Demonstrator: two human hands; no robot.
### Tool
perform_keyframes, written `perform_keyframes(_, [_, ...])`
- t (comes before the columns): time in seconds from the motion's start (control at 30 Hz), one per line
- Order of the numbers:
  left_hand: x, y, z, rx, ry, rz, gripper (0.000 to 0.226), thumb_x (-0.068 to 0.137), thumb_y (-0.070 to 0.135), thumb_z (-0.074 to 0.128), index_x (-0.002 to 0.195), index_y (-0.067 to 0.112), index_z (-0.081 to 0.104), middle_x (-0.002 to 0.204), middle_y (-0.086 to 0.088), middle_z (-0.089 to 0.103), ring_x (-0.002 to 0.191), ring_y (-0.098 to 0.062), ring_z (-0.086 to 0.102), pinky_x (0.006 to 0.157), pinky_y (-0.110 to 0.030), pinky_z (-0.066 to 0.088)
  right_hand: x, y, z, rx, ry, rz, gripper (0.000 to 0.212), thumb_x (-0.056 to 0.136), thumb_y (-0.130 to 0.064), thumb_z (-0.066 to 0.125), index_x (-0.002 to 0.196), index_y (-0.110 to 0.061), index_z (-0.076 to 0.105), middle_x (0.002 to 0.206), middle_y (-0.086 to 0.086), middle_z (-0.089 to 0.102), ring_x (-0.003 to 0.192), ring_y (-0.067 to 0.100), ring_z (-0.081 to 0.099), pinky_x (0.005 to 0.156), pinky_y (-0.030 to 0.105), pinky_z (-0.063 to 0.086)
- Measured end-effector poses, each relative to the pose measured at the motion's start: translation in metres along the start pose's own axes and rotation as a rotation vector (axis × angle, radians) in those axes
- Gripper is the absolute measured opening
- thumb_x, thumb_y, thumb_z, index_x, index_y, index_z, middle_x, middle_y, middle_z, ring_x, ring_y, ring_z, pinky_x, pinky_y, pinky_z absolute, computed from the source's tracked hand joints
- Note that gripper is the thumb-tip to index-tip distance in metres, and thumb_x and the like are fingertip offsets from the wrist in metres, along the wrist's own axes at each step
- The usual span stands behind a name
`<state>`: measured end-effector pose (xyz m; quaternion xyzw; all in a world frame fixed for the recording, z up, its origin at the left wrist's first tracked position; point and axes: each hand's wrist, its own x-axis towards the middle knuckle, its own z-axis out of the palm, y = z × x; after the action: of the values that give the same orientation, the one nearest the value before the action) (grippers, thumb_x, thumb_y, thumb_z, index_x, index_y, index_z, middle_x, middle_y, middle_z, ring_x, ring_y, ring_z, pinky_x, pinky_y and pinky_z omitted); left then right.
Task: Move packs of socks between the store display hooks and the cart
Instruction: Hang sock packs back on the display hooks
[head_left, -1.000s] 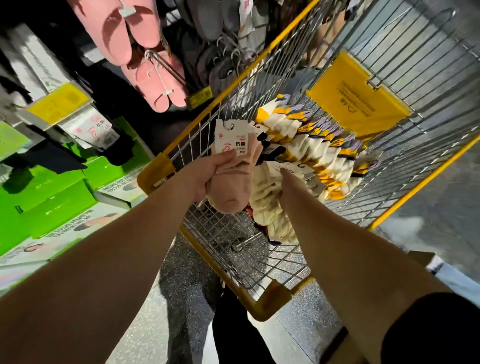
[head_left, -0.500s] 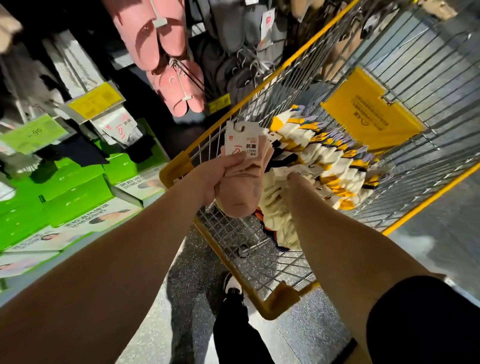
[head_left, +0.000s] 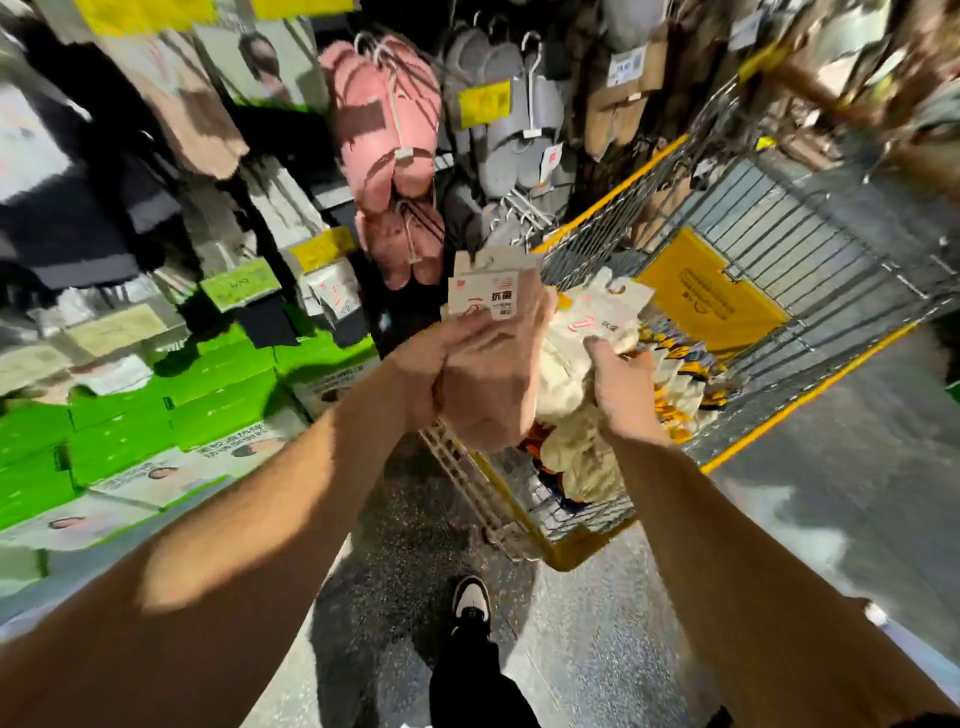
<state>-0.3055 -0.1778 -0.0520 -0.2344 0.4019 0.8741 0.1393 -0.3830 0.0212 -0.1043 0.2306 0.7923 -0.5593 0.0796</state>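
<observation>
The left hand (head_left: 441, 364) gripped a pink pack (head_left: 493, 332) by its card, held up just beside the cart (head_left: 769, 447) rim, while the right hand (head_left: 618, 384) gripped a cream pack (head_left: 587, 332) lifted just above the socks (head_left: 680, 384) heaped in the cart. Both packs seemed bound for the hooks, which I could not pick out in the blur. Judging by that heap beyond the right hand, most of the work was left.

Dim store light falls from overhead, casting a dark shadow on the speckled floor (head_left: 363, 597) below the left hand (head_left: 441, 358). Heavy motion blur smears the shelves (blocky, broken patches) left of it; wide-angle edges bend.
</observation>
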Motion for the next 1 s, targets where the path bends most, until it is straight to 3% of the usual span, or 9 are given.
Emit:
perform_keyframes(0.1, [-0.057, 0.019, -0.006, -0.034, -0.090, 0.062, 0.032, 0.095, 0.022, 0.050, 0.093, 0.012, 0.080, 0.093, -0.005, 0.076, 0.075, -0.015, 0.072, 0.081, -0.028, 0.058, -0.066, -0.037, -0.006, -0.156, -0.105, -0.139, 0.062, 0.092, -0.045, 0.063, 0.138, -0.012, 0.039, 0.112, 0.002, 0.048, 0.101, 0.016, 0.044, 0.084, 0.030, 0.032])
perform_keyframes(0.23, [-0.145, 0.046, -0.028, -0.001, -0.016, 0.170, 0.027, 0.076, 0.039, 0.064, 0.079, 0.019, 0.082, 0.085, -0.001, 0.077, 0.079, -0.017, 0.072, 0.074, -0.030, 0.056, -0.161, -0.074, 0.002, -0.143, -0.247, -0.289, 0.034, 0.093, -0.038, 0.067, 0.109, -0.017, 0.045, 0.106, 0.004, 0.060, 0.087, 0.020, 0.052, 0.070, 0.030, 0.037])
perform_keyframes(0.37, [-0.237, 0.067, -0.057, -0.077, -0.039, 0.251, 0.029, 0.078, 0.039, 0.066, 0.088, 0.015, 0.077, 0.087, -0.005, 0.074, 0.080, -0.021, 0.070, 0.083, -0.033, 0.055, -0.257, -0.106, 0.017, -0.206, -0.376, -0.437, 0.030, 0.096, -0.035, 0.064, 0.106, -0.013, 0.046, 0.085, 0.003, 0.050, 0.071, 0.016, 0.047, 0.047, 0.014, 0.032])
perform_keyframes(0.47, [-0.305, 0.076, -0.083, -0.143, -0.067, 0.349, 0.032, 0.083, 0.035, 0.063, 0.098, 0.010, 0.077, 0.102, -0.010, 0.072, 0.092, -0.024, 0.068, 0.098, -0.039, 0.050, -0.326, -0.126, 0.033, -0.165, -0.479, -0.536, 0.028, 0.094, -0.027, 0.068, 0.110, -0.013, 0.049, 0.078, -0.007, 0.055, 0.063, 0.003, 0.053, 0.057, 0.016, 0.039])
perform_keyframes(0.6, [-0.396, 0.085, -0.113, -0.136, -0.093, 0.492, 0.044, 0.088, 0.039, 0.053, 0.113, 0.006, 0.068, 0.102, -0.015, 0.073, 0.091, -0.025, 0.072, 0.085, -0.036, 0.059, -0.417, -0.145, 0.057, -0.205, -0.583, -0.679, 0.040, 0.091, -0.035, 0.069, 0.120, -0.019, 0.047, 0.094, -0.011, 0.062, 0.084, 0.008, 0.062, 0.072, 0.026, 0.046])
perform_keyframes(0.7, [-0.452, 0.092, -0.134, -0.157, -0.052, 0.588, 0.052, 0.087, 0.040, 0.048, 0.108, -0.001, 0.072, 0.105, -0.020, 0.074, 0.095, -0.028, 0.073, 0.082, -0.036, 0.057, -0.479, -0.160, 0.078, -0.218, -0.649, -0.776, 0.037, 0.094, -0.033, 0.066, 0.121, -0.019, 0.044, 0.090, -0.012, 0.058, 0.072, 0.000, 0.055, 0.057, 0.011, 0.040])
perform_keyframes(0.77, [-0.482, 0.100, -0.150, -0.243, 0.022, 0.621, 0.045, 0.083, 0.037, 0.054, 0.089, 0.000, 0.079, 0.101, -0.020, 0.075, 0.091, -0.028, 0.074, 0.086, -0.038, 0.054, -0.515, -0.169, 0.096, -0.218, -0.695, -0.823, 0.038, 0.093, -0.035, 0.067, 0.121, -0.021, 0.045, 0.089, -0.014, 0.058, 0.074, 0.001, 0.055, 0.062, 0.011, 0.042])
perform_keyframes(0.87, [-0.521, 0.116, -0.178, -0.332, 0.064, 0.630, 0.038, 0.078, 0.031, 0.066, 0.094, -0.001, 0.077, 0.110, -0.021, 0.071, 0.103, -0.031, 0.068, 0.105, -0.044, 0.044, -0.562, -0.181, 0.125, -0.220, -0.780, -0.865, 0.037, 0.091, -0.035, 0.069, 0.119, -0.024, 0.046, 0.096, -0.006, 0.068, 0.088, 0.016, 0.066, 0.081, 0.032, 0.048])
perform_keyframes(1.0, [-0.564, 0.129, -0.217, -0.363, -0.005, 0.698, 0.063, 0.058, 0.023, 0.094, 0.112, 0.001, 0.072, 0.121, -0.020, 0.067, 0.110, -0.032, 0.065, 0.104, -0.044, 0.048, -0.612, -0.192, 0.157, -0.219, -0.965, -0.918, 0.037, 0.095, -0.031, 0.065, 0.123, -0.021, 0.044, 0.079, -0.012, 0.062, 0.061, -0.003, 0.060, 0.057, 0.020, 0.041])
